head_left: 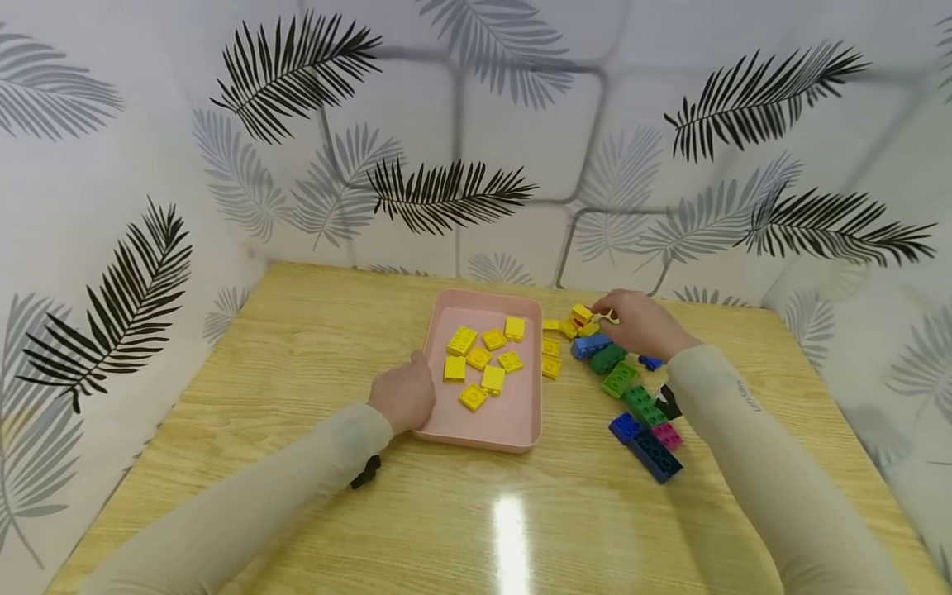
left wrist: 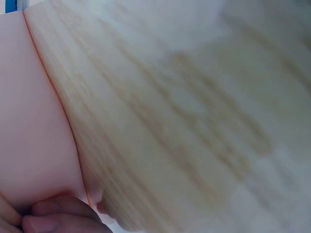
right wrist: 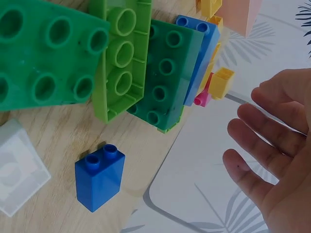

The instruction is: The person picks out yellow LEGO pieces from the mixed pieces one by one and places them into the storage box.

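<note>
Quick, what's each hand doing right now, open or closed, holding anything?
Left hand: closed, gripping the tray at its edge.
Right hand: open, holding nothing, near a yellow brick.

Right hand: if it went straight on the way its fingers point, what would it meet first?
Most likely the small yellow block just beyond the fingertips of the right hand, as the right wrist view shows; depth is hard to judge, so it might pass slightly over it.
</note>
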`<state>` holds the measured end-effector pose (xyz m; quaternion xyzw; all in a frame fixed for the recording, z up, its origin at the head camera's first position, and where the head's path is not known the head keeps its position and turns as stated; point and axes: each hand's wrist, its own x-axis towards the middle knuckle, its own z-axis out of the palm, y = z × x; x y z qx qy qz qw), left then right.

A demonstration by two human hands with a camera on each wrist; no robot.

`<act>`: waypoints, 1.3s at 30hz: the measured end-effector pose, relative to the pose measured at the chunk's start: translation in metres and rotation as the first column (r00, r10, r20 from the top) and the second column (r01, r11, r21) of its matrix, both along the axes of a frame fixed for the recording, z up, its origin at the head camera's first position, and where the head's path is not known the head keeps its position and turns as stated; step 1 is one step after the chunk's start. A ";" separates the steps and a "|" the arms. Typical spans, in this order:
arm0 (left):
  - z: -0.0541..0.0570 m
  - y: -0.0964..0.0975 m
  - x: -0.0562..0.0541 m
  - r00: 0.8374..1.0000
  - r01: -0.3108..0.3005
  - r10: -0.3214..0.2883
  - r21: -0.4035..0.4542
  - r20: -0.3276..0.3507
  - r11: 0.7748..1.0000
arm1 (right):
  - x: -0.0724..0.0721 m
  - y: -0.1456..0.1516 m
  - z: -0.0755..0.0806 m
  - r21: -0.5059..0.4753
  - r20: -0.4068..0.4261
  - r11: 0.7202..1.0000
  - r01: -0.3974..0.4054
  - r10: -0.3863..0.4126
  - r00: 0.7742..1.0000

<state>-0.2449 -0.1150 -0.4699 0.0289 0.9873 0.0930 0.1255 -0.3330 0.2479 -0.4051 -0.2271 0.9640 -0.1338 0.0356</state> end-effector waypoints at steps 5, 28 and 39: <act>-0.002 -0.001 0.000 1.000 0.001 -0.001 -0.007 -0.012 1.000 | -0.006 -0.004 -0.002 0.000 -0.031 1.000 -0.002 0.002 1.000; -0.004 -0.004 -0.001 1.000 -0.003 0.003 0.024 -0.024 1.000 | -0.027 -0.034 -0.013 0.191 0.024 0.981 -0.041 0.037 0.999; -0.002 -0.003 0.000 1.000 -0.006 0.006 0.021 -0.020 1.000 | -0.023 -0.036 -0.011 0.196 0.021 0.980 -0.037 0.033 0.999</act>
